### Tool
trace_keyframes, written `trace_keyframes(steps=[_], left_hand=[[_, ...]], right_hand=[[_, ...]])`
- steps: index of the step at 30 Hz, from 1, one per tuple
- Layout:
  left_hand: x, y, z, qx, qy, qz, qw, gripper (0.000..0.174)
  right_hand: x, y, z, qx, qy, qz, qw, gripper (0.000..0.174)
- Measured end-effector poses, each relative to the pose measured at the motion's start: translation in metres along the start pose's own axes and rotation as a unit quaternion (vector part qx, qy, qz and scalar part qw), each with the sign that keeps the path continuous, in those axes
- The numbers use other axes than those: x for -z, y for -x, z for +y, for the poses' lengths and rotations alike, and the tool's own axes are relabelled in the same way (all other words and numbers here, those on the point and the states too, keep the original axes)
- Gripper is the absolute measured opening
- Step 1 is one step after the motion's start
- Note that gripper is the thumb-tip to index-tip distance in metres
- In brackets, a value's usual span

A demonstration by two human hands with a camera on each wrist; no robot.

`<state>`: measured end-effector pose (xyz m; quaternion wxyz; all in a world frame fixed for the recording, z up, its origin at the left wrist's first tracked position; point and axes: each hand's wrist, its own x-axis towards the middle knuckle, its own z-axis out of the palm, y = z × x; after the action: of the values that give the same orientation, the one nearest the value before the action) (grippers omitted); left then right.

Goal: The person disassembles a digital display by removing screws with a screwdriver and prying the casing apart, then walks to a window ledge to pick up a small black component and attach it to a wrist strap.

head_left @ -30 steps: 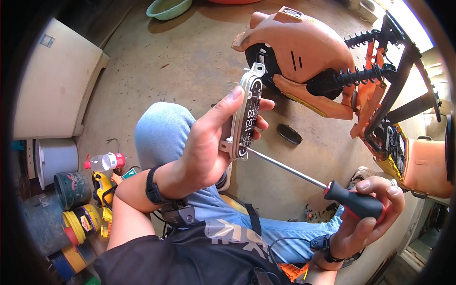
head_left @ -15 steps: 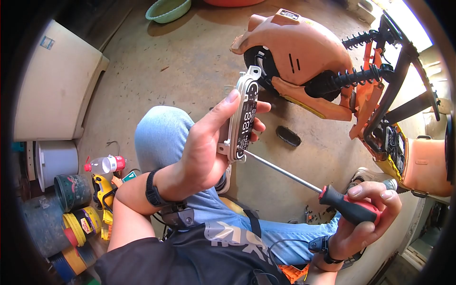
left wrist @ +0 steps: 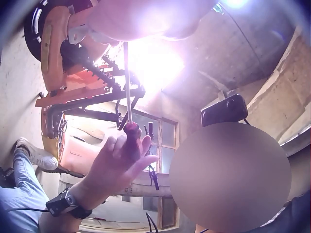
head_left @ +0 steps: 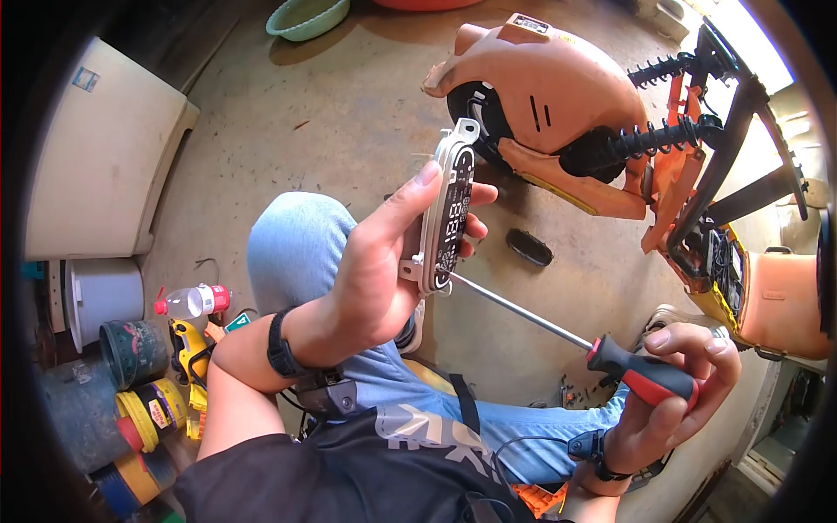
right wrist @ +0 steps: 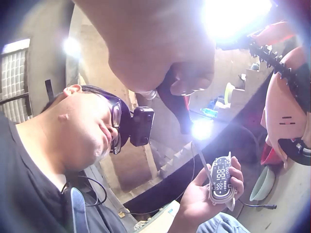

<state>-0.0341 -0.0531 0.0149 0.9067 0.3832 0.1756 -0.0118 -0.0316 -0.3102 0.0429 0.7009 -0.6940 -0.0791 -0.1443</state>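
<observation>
In the head view my left hand [head_left: 370, 270] grips a digital instrument display [head_left: 452, 218], a long rounded panel with a pale casing, mounting tabs and white digits on black. The thumb lies along its near edge, and fingertips show past the far side. My right hand [head_left: 649, 431] holds a screwdriver [head_left: 647, 373] by its black and red handle, fingers curled round it. Its shaft slants up to the left, with the tip at the panel's lower end. From the right wrist view, the display [right wrist: 222, 179] faces the camera with the screwdriver shaft reaching its edge.
An orange scooter body [head_left: 558, 96] with black shock absorbers [head_left: 663, 139] stands at the upper right. On the floor lies a dark oval part [head_left: 529, 248]. A plastic bottle [head_left: 193, 300], buckets [head_left: 132, 349] and a yellow tool [head_left: 187, 349] are on the left; a green basin [head_left: 307, 19] is at the back.
The screwdriver handle has turned in my right hand, so its red side now faces differently. Its tip stays at the display's lower end. The left hand and display have shifted very slightly left.
</observation>
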Motion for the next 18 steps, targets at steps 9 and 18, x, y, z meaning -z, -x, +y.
trace_keyframes(steps=[9, 18], left_hand=[[-0.001, 0.0, 0.0, 0.0, -0.004, -0.006, 1.0, 0.047], [0.0, -0.001, -0.001, 0.003, -0.008, -0.007, 1.0, 0.046]], right_hand=[[0.002, -0.005, 0.004, 0.08, 0.036, -0.031, 0.996, 0.075], [0.002, -0.009, 0.0, 0.082, 0.112, -0.023, 0.99, 0.076]])
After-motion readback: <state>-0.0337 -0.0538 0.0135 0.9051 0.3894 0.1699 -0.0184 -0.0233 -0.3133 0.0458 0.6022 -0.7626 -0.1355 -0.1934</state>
